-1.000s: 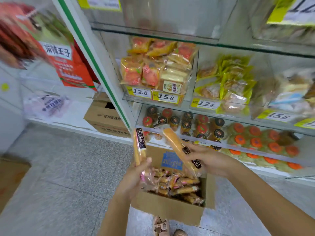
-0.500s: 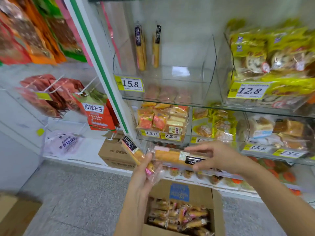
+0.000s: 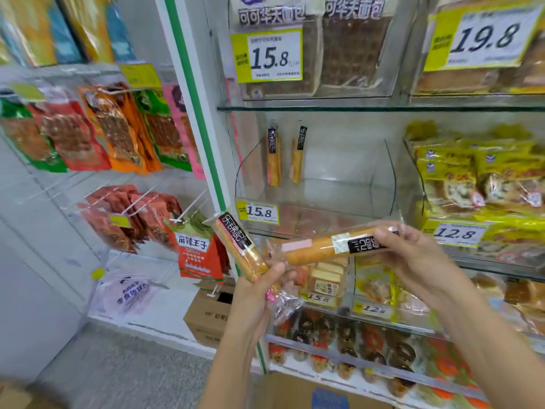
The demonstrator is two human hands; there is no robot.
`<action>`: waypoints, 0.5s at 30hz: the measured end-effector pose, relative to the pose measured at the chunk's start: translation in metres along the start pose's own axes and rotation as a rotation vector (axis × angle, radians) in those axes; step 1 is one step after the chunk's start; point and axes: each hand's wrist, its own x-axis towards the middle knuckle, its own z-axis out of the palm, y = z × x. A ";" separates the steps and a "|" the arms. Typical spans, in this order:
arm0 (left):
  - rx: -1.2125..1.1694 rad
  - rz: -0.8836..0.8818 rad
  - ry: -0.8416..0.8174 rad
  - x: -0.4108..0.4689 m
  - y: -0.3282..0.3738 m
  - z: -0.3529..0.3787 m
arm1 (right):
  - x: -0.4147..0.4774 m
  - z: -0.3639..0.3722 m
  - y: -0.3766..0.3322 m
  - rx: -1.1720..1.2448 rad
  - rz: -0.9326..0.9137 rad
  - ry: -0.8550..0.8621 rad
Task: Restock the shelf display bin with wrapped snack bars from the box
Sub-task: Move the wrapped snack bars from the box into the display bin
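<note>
Head view: our left hand grips one snack bar by its lower end, label end tilted up-left. Our right hand clamps a second bar, lying nearly level, just below the bin front edge (two bars stand upright in its back-left corner, open room to their right).

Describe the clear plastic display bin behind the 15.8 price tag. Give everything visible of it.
The clear plastic display bin is transparent and open-topped, with curved side walls that drop to a low front. It stands between the white-and-green shelf upright and a bin of yellow-wrapped packs. A yellow-and-white 15.8 price tag is fixed at its front left. It is nearly empty: two wrapped golden snack bars with black labels stand upright at its back left.
</note>
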 end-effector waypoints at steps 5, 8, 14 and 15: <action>0.305 0.029 -0.017 0.015 0.026 0.028 | 0.025 0.017 0.001 0.300 0.066 0.135; 0.353 -0.120 -0.079 0.030 0.047 0.048 | 0.051 0.012 -0.020 0.263 0.040 0.232; 0.245 -0.178 -0.068 0.102 0.076 0.085 | 0.135 -0.004 -0.069 -0.030 0.051 0.348; 0.250 -0.190 -0.069 0.116 0.080 0.090 | 0.150 -0.006 -0.075 -0.102 0.040 0.354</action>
